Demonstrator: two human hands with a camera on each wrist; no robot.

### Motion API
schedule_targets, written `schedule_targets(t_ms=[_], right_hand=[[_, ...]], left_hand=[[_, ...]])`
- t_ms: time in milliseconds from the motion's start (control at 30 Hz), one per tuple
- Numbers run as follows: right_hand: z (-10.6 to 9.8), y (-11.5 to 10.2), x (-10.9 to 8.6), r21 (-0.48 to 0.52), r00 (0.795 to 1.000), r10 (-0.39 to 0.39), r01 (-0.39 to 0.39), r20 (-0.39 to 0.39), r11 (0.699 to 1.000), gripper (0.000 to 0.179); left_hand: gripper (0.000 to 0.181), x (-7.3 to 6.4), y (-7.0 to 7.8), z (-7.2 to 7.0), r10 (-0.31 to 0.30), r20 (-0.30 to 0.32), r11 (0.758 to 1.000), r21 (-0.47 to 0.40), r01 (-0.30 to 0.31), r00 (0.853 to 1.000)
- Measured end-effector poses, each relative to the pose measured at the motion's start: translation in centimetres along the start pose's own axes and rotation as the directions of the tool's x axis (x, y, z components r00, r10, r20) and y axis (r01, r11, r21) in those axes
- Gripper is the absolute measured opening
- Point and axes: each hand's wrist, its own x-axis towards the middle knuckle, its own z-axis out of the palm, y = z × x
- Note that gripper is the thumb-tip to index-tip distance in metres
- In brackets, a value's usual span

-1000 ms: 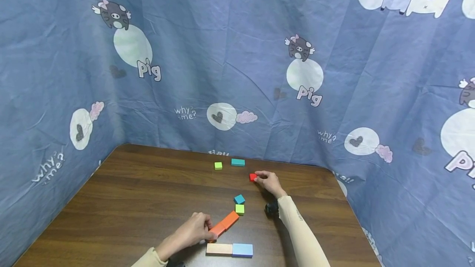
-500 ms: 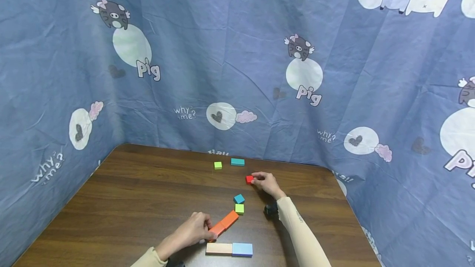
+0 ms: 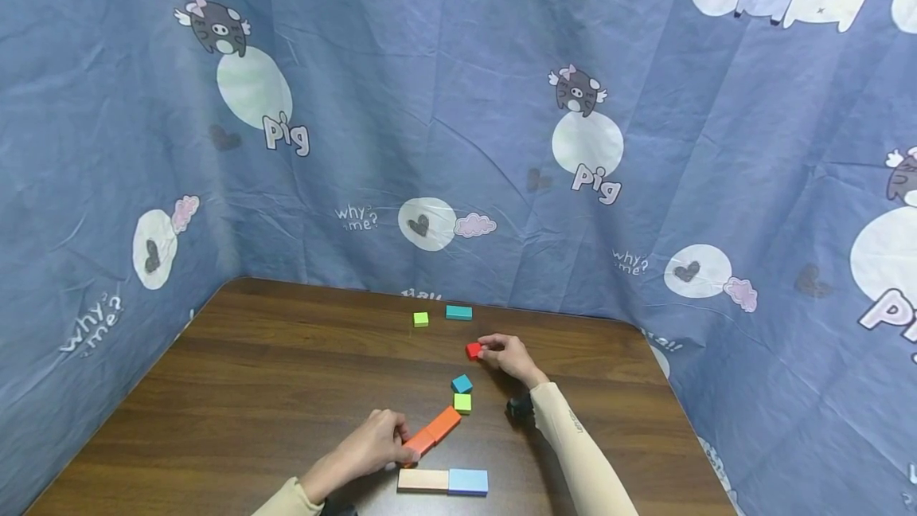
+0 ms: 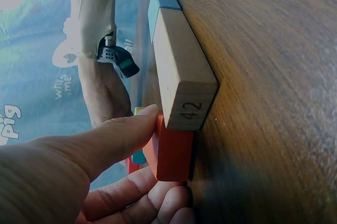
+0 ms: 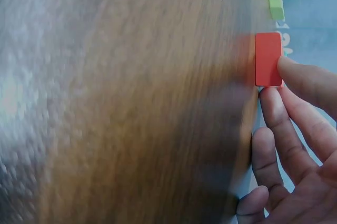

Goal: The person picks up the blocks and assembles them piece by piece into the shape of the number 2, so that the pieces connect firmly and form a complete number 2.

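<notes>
My left hand (image 3: 371, 446) pinches the nearer of two orange blocks (image 3: 421, 442), which lie end to end on a slant. In the left wrist view the thumb is on one side of that orange block (image 4: 175, 155), with curled fingers at the other. Farther back, my right hand (image 3: 510, 357) holds a small red block (image 3: 473, 350) between thumb and fingers, at or just above the tabletop. The right wrist view shows the red block's (image 5: 268, 59) broad face. A lime green block (image 3: 462, 404) and a teal block (image 3: 462, 384) sit just beyond the orange row.
A pale wooden block (image 3: 423, 481) and a light blue block (image 3: 469, 482) lie end to end in front. At the back are another lime green block (image 3: 420, 319) and a longer teal block (image 3: 458, 313). A blue patterned cloth (image 3: 444, 142) hangs behind the brown table (image 3: 251, 388).
My right hand has moved the red block to the left and slightly nearer. The left hand stays on the orange block, and the other blocks have not moved.
</notes>
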Motion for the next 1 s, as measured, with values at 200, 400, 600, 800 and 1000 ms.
schedule_targets(t_ms=[200,400,600,800,1000], right_hand=[[0.2,-0.4,-0.2,-0.013,0.999,-0.003,0.003,0.039,1.000,0.027],[0.3,-0.7,-0.3,-0.022,0.997,0.003,-0.002,0.072,1.000,0.026],[0.4,-1.0,-0.5,-0.033,0.997,0.007,-0.005,0.072,0.999,0.024],[0.6,-1.1,-0.5,-0.012,0.997,-0.019,0.019,0.069,1.000,0.023],[0.9,-1.3,-0.4,-0.009,0.993,-0.019,0.020,0.117,1.000,0.024]], left_hand=[[0.024,-0.1,-0.1,0.0,0.006,0.003,1.000,-0.010,-0.006,1.000],[0.023,0.0,-0.1,0.0,0.003,0.003,1.000,-0.001,-0.003,1.000],[0.023,0.0,-0.1,0.0,0.004,0.005,1.000,-0.010,-0.004,1.000],[0.023,0.0,0.0,0.1,-0.006,0.001,1.000,-0.002,0.006,1.000],[0.024,0.1,-0.1,0.1,-0.024,0.006,1.000,-0.001,0.024,1.000]])
